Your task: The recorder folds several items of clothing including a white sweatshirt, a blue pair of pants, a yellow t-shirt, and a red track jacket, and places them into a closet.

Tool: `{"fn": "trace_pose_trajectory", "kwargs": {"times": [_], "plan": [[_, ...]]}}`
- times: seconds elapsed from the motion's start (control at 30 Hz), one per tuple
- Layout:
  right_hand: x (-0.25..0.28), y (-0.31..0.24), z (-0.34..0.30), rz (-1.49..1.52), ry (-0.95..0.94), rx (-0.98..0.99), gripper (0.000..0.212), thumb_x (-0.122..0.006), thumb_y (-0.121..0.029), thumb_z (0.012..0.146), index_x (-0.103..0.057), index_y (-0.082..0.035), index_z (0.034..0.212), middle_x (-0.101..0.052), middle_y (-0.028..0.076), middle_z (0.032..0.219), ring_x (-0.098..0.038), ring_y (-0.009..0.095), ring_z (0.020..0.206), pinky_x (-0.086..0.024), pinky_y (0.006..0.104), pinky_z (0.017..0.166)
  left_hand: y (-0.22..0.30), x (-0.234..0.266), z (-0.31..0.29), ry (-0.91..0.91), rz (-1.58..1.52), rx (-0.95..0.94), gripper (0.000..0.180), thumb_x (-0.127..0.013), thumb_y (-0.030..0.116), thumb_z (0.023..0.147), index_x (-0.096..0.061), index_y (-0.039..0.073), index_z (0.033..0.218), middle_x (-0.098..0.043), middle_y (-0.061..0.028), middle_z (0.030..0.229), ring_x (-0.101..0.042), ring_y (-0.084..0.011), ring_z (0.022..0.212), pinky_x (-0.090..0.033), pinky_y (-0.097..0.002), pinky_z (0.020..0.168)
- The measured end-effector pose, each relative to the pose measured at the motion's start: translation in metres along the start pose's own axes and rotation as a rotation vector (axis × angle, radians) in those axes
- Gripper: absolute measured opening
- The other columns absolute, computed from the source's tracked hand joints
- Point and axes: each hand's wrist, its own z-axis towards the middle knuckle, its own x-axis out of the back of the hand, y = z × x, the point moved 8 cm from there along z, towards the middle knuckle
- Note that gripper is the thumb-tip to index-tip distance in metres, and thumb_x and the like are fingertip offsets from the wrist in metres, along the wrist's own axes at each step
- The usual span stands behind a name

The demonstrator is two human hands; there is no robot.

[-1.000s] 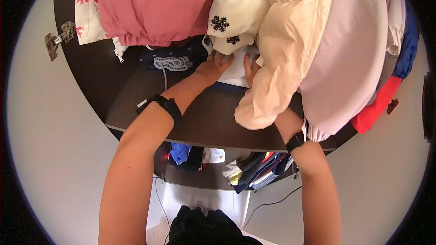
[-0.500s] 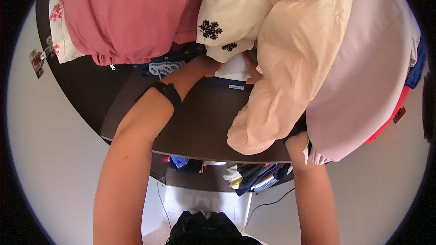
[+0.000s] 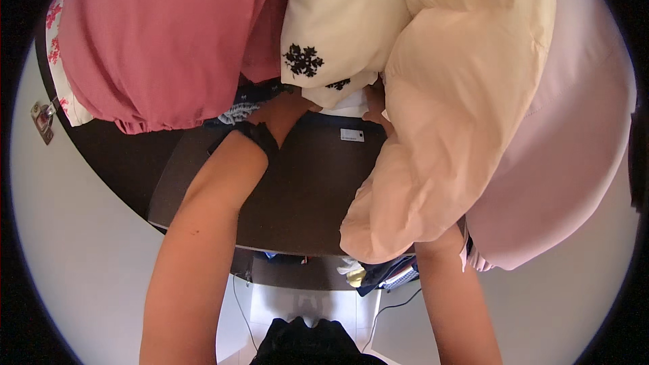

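My left hand [image 3: 301, 101] and my right hand [image 3: 376, 109] reach in under hanging coats at the back of a dark brown shelf [image 3: 297, 189]. Between them is a folded white cloth [image 3: 348, 104], gripped at its two sides; most of the fingers are hidden. A white coat with black snowflakes [image 3: 345, 27] hangs over the cloth and covers its far part. The sleeve of a cream puffer jacket [image 3: 433, 142] hides much of my right forearm. By my left wrist lie dark and grey-blue folded clothes [image 3: 240, 113].
A dusty-pink jacket [image 3: 162, 34] hangs at the left, a pale pink coat [image 3: 561, 155] at the right. A small white label [image 3: 352, 135] shows in front of the cloth. Lower down, more clothes [image 3: 385, 274] lie on another shelf. A metal hinge [image 3: 44, 122] joins the left door.
My view has shifted, so the coats look larger. Both hands, with the white cloth between them, sit slightly deeper under the snowflake coat. My right forearm has moved left.
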Motion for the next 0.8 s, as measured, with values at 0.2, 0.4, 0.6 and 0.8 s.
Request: {"fn": "trace_pose_trajectory", "kwargs": {"times": [0.2, 0.4, 0.6, 0.8], "plan": [[-0.009, -0.007, 0.006, 0.022, -0.001, -0.003, 0.061, -0.056, -0.023, 0.078, -0.032, -0.003, 0.129, -0.045, 0.024, 0.113, -0.048, 0.037, 0.104, -0.041, 0.0486, 0.085, -0.007, -0.006, -0.010, -0.005, 0.039, 0.022, 0.060, -0.048, 0.022, 0.081, -0.023, 0.013, 0.135, -0.029, -0.0166, 0.137, -0.031, -0.0341, 0.124, -0.039, -0.0407, 0.095], [-0.001, -0.022, -0.003, 0.012, -0.021, 0.012, 0.061, -0.057, -0.023, 0.077, -0.032, -0.003, 0.129, -0.045, 0.024, 0.113, -0.048, 0.037, 0.104, -0.041, 0.0485, 0.085, 0.004, 0.013, -0.011, 0.044, 0.094, 0.017, 0.060, -0.049, 0.024, 0.081, -0.024, 0.012, 0.135, -0.030, -0.0162, 0.137, -0.032, -0.0335, 0.124, -0.039, -0.0404, 0.095], [0.023, -0.075, -0.030, 0.082, -0.089, 0.110, 0.062, -0.058, -0.023, 0.077, -0.032, -0.002, 0.129, -0.045, 0.024, 0.112, -0.048, 0.037, 0.104, -0.042, 0.0484, 0.084, 0.009, 0.035, -0.055, 0.064, 0.157, 0.065, 0.060, -0.049, 0.026, 0.081, -0.025, 0.012, 0.135, -0.031, -0.0157, 0.136, -0.032, -0.0329, 0.124, -0.038, -0.0402, 0.094], [0.082, -0.146, -0.077, 0.358, -0.313, 0.221, 0.045, -0.059, -0.020, 0.076, -0.043, -0.001, 0.113, -0.059, 0.023, 0.090, -0.060, 0.035, 0.083, -0.049, 0.0437, 0.071, 0.031, 0.069, -0.145, 0.209, -0.204, 0.093, 0.044, -0.060, 0.028, 0.074, -0.053, 0.007, 0.112, -0.054, -0.0182, 0.113, -0.053, -0.0336, 0.101, -0.043, -0.0404, 0.085]]}}
